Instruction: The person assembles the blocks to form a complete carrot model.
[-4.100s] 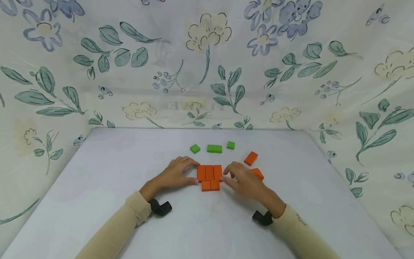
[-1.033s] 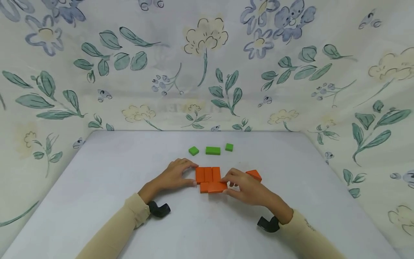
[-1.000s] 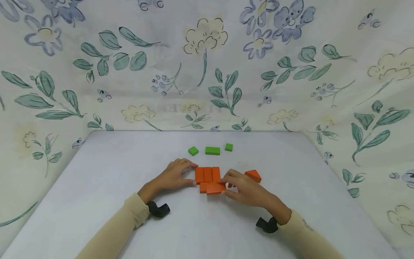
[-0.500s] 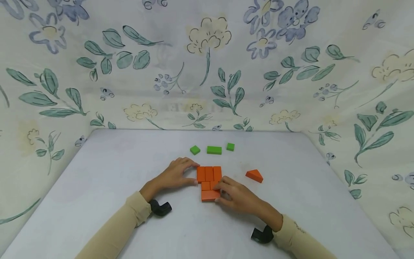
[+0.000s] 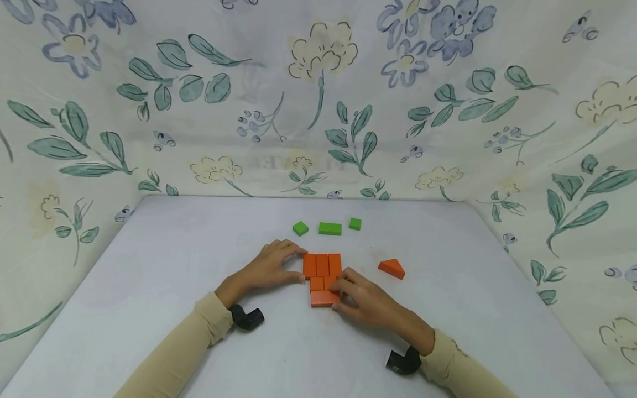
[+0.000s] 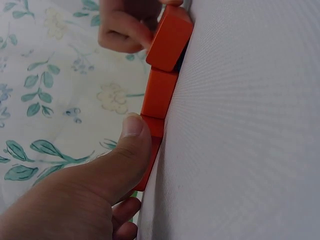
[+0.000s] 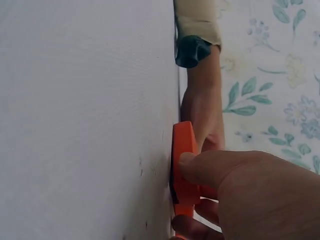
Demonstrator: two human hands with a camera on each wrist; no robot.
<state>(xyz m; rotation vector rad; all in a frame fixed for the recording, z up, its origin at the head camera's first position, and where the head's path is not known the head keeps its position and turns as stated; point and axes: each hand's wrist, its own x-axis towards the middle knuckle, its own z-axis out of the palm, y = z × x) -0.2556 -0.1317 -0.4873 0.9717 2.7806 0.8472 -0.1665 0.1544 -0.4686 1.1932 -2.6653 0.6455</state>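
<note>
In the head view, three orange wooden blocks stand side by side, and two smaller orange blocks adjoin their near side. My left hand holds the leftmost of the three between thumb and forefinger, at its near and far corners. At the near end of the group lies a crosswise orange block; my right hand pinches its right end, partly covering the right small block. The left wrist view shows that block slightly tilted, with a dark gap below it.
An orange triangular block lies right of the group. Behind stand a green diamond-turned block, a long green block and a small green block. Floral cloth surrounds the white table at the back and sides.
My right hand has brought the loose orange block from the right over to the near end of the group and turned it crosswise. The left hand keeps its place.
</note>
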